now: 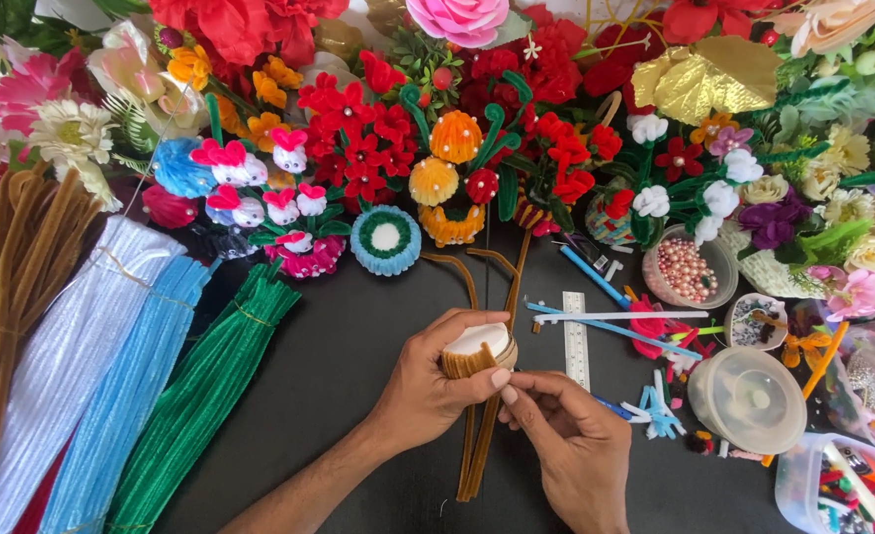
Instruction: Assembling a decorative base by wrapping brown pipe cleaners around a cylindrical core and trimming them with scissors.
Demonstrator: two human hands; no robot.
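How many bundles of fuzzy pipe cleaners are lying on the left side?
4, side by side: brown bundle at the far left, then white bundle, light blue bundle, and green bundle nearest the hands. A red one may be hidden underneath.

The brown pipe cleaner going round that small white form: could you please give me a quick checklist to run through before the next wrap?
1. Left hand grips the white round form: ok.
2. Brown pipe cleaner lies against the form's side: ok.
3. Right hand fingertips pinch the pipe cleaner by the form: ok.
4. Loose brown tails hang free on the black table: ok.
5. Wrap tightness: cannot tell.
6. Ruler lies apart from the hands: ok.
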